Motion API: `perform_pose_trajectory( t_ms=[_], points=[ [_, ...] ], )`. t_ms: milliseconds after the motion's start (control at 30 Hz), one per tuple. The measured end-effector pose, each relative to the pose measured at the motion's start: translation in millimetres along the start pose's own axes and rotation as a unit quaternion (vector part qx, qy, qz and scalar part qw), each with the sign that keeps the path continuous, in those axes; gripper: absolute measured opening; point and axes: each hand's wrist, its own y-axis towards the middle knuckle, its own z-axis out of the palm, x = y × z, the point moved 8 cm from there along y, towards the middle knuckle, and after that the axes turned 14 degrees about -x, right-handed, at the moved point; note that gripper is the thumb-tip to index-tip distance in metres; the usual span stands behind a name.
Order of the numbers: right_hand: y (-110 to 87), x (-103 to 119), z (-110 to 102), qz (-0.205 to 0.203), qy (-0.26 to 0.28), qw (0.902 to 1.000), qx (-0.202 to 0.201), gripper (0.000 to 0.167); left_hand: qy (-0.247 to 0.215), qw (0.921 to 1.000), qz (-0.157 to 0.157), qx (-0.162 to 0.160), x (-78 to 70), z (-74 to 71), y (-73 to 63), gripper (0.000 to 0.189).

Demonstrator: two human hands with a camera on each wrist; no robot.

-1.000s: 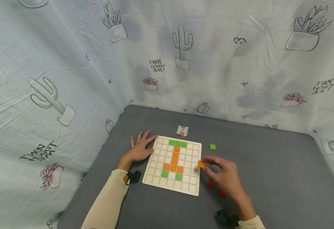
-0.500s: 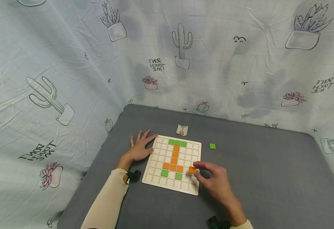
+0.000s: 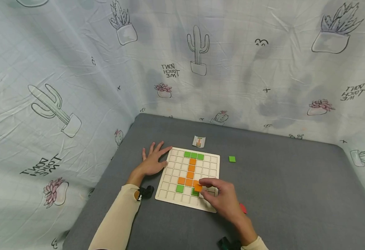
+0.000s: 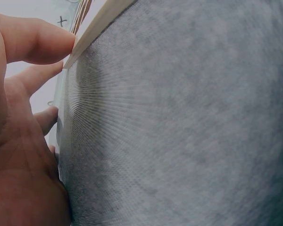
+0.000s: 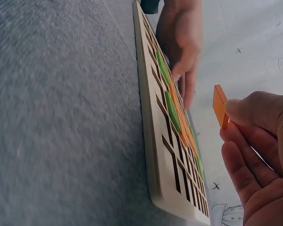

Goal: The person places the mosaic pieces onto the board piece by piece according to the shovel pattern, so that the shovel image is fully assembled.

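A pale wooden grid board [image 3: 174,172] lies on the grey table, with green and orange square tiles set in several of its cells. My right hand [image 3: 224,199] pinches an orange tile [image 5: 220,106] between thumb and fingertips, held above the board's lower middle. In the head view that tile partly covers a green tile [image 3: 195,192] and an orange one on the board. My left hand [image 3: 152,163] rests at the board's left edge, fingers spread. In the left wrist view its thumb [image 4: 42,41] and index finger touch the board's side.
A small pattern card [image 3: 199,141] lies beyond the board's far edge. One loose green tile [image 3: 232,159] sits right of the board. A red piece [image 3: 243,208] shows partly behind my right wrist. Patterned cloth [image 3: 232,69] hangs behind the table.
My right hand has carried the orange tile leftward, from the board's right edge to over its lower middle. My left hand stays at the left edge.
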Motion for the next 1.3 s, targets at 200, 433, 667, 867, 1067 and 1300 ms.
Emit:
perform_pose_trajectory(
  t_ms=[200, 433, 667, 867, 1067, 1300],
  points=[
    [0.6, 1.6, 11.1, 0.003, 0.003, 0.9999, 0.015, 0.037, -0.001, 1.0000, 0.003, -0.002, 0.6, -0.6, 0.5, 0.068],
    [-0.6, 1.0, 24.5, -0.018, 0.005, 0.9996, 0.022, 0.039, -0.005, 1.0000, 0.004, -0.005, 0.2, -0.9, 0.3, 0.068],
    [-2.3, 1.7, 35.1, -0.048, -0.004, 0.9986, 0.023, 0.041, 0.002, 1.0000, 0.002, -0.006, 1.2, -1.2, 0.0, 0.068],
    [-1.7, 4.0, 42.0, -0.061, -0.024, 0.9972, 0.036, 0.038, 0.007, 0.9999, 0.001, -0.008, 0.5, -1.0, -0.1, 0.068],
    [-1.2, 5.6, 47.6, -0.059, -0.047, 0.9955, 0.059, 0.036, 0.003, 1.0000, 0.001, -0.009, 0.7, -0.8, 0.5, 0.068],
    [-1.2, 8.9, 52.6, -0.064, -0.077, 0.9922, 0.074, 0.034, 0.001, 1.0000, 0.000, -0.007, 0.0, -1.0, 0.2, 0.068]
  ],
)
